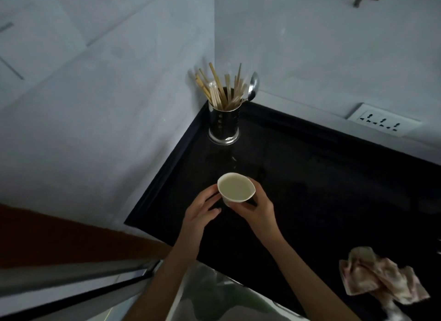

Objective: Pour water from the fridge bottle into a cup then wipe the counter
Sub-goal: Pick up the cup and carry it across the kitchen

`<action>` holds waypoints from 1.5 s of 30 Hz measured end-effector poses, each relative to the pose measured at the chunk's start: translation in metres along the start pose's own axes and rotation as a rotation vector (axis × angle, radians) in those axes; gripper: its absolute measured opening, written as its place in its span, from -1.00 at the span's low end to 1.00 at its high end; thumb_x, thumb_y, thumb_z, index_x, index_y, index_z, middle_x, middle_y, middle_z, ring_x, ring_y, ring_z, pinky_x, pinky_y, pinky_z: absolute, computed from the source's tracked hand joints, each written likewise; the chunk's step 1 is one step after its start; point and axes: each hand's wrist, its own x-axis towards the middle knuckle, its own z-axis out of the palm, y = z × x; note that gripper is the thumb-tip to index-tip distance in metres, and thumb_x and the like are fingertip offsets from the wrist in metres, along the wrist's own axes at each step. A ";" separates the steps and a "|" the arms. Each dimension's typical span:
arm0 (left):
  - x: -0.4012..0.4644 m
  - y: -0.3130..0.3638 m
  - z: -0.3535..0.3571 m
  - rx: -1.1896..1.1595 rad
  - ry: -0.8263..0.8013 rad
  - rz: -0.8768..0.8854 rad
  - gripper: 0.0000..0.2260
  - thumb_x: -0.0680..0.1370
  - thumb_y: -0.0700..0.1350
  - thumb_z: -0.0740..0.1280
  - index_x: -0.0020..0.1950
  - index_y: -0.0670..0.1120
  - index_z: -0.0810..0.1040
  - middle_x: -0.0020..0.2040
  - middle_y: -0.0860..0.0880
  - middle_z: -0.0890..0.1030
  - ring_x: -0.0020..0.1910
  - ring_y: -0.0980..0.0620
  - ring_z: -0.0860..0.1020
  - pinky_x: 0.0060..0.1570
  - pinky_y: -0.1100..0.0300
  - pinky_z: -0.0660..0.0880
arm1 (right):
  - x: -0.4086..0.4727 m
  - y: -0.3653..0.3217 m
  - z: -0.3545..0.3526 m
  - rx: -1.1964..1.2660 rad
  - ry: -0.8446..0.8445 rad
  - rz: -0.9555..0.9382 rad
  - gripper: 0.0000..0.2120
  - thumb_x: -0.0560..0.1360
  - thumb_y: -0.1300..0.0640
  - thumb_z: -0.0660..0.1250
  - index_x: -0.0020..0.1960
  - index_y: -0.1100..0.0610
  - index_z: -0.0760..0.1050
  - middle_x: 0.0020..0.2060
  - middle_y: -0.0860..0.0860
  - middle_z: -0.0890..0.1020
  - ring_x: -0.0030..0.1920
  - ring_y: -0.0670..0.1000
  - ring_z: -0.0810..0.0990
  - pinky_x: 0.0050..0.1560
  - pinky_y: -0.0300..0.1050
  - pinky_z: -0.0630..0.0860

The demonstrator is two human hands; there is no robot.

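Observation:
A white paper cup [235,188] stands low over the black counter [322,189], near its left edge. My right hand [256,207] wraps around the cup's right and near side and holds it. My left hand [201,210] is at the cup's left side, fingers spread and its fingertips touching the cup wall. The cup's inside looks pale; I cannot tell if it holds water. A crumpled pinkish cloth [379,279] lies on the counter at the near right. No bottle is in view.
A steel utensil holder [223,124] with several wooden chopsticks and a spoon stands in the back corner against the grey walls. A wall socket [381,123] sits above the counter at the right. A glass and metal edge [119,282] runs below the counter's front.

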 end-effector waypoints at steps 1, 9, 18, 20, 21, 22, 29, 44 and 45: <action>0.004 0.002 -0.003 0.005 -0.011 -0.007 -0.57 0.49 -0.29 0.27 0.32 0.02 0.48 0.28 0.11 0.56 0.33 0.08 0.48 0.23 0.10 0.49 | 0.005 0.001 0.004 -0.009 0.003 0.004 -0.46 0.37 0.19 0.54 0.29 0.02 0.44 0.13 -0.13 0.59 0.17 -0.12 0.57 0.11 -0.16 0.57; 0.045 0.006 -0.031 0.001 -0.043 -0.070 -0.56 0.44 -0.20 0.29 0.31 0.04 0.49 0.29 0.10 0.56 0.32 0.09 0.48 0.31 -0.07 0.41 | 0.038 0.009 0.031 -0.072 0.028 0.029 -0.45 0.39 0.13 0.52 0.31 -0.03 0.40 0.15 -0.16 0.59 0.16 -0.19 0.56 0.15 -0.17 0.54; 0.065 -0.014 -0.044 0.001 -0.063 -0.119 -0.54 0.42 -0.25 0.26 0.30 0.06 0.49 0.29 0.11 0.55 0.33 0.10 0.47 0.29 0.00 0.42 | 0.053 0.032 0.042 -0.204 0.038 0.036 -0.42 0.37 0.10 0.53 0.32 -0.01 0.39 0.15 -0.17 0.58 0.17 -0.20 0.54 0.18 -0.12 0.53; 0.067 -0.017 -0.047 0.008 -0.071 -0.132 -0.53 0.42 -0.26 0.26 0.30 0.06 0.49 0.29 0.11 0.55 0.33 0.11 0.47 0.29 0.02 0.42 | 0.052 0.037 0.043 -0.220 0.047 0.040 -0.41 0.36 0.11 0.54 0.32 0.01 0.40 0.14 -0.16 0.58 0.17 -0.21 0.54 0.17 -0.16 0.53; 0.067 -0.019 -0.047 0.009 -0.073 -0.136 -0.54 0.43 -0.27 0.26 0.30 0.05 0.49 0.29 0.11 0.55 0.33 0.11 0.47 0.28 0.03 0.43 | 0.052 0.038 0.043 -0.224 0.050 0.048 -0.42 0.35 0.11 0.54 0.31 0.01 0.40 0.14 -0.17 0.58 0.16 -0.22 0.54 0.16 -0.19 0.53; 0.067 -0.021 -0.048 0.007 -0.075 -0.139 -0.54 0.45 -0.29 0.26 0.30 0.04 0.49 0.29 0.10 0.55 0.33 0.10 0.47 0.28 0.04 0.44 | 0.051 0.040 0.043 -0.228 0.053 0.058 -0.42 0.35 0.10 0.54 0.30 -0.01 0.41 0.13 -0.20 0.58 0.15 -0.24 0.54 0.15 -0.23 0.52; 0.066 -0.027 -0.049 -0.001 -0.065 -0.179 -0.54 0.51 -0.42 0.21 0.26 0.05 0.51 0.26 0.09 0.58 0.30 0.11 0.50 0.28 0.03 0.43 | 0.046 0.050 0.046 -0.278 0.055 0.114 -0.39 0.33 0.09 0.55 0.29 -0.06 0.37 0.07 -0.28 0.53 0.11 -0.32 0.51 0.08 -0.41 0.45; 0.069 -0.014 -0.057 0.258 -0.106 -0.194 -0.61 0.57 -0.33 0.23 0.36 -0.02 0.44 0.34 0.05 0.50 0.33 0.10 0.45 0.13 0.39 0.43 | 0.043 0.045 0.041 -0.337 0.005 0.157 -0.22 0.32 0.12 0.55 0.44 0.02 0.26 0.32 -0.08 0.45 0.31 -0.15 0.43 0.33 -0.13 0.42; 0.070 -0.013 -0.058 0.342 -0.086 -0.165 -0.61 0.58 -0.31 0.24 0.38 -0.03 0.42 0.35 0.04 0.48 0.34 0.10 0.43 0.12 0.43 0.39 | 0.042 0.042 0.036 -0.368 -0.010 0.166 -0.19 0.32 0.12 0.54 0.46 0.03 0.22 0.36 -0.04 0.41 0.34 -0.11 0.40 0.35 -0.10 0.39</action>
